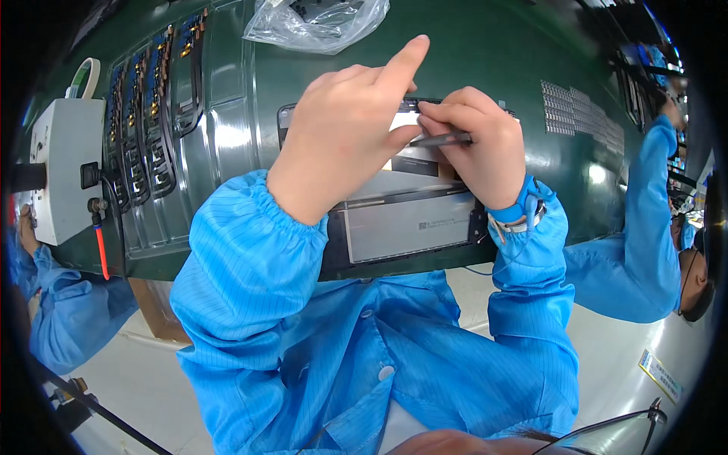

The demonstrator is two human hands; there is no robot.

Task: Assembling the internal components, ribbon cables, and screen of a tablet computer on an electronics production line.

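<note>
The left hand (345, 133) and right hand (479, 144) cover the upper part of the open device (409, 224); what the fingers (425, 125) pinch there cannot be made out. The clear plastic bag (315, 23) is cut off by the top edge. The grey panel's label print is too small to read.

Both hands meet over an open dark device (409, 227) on the green tabletop (485, 61) — left hand (349, 136) pressing, right hand (481, 144) pinching a thin dark tool (444, 139).

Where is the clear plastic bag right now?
In the head view, the clear plastic bag lies at the top centre on the green work surface, beyond the left hand.
</note>
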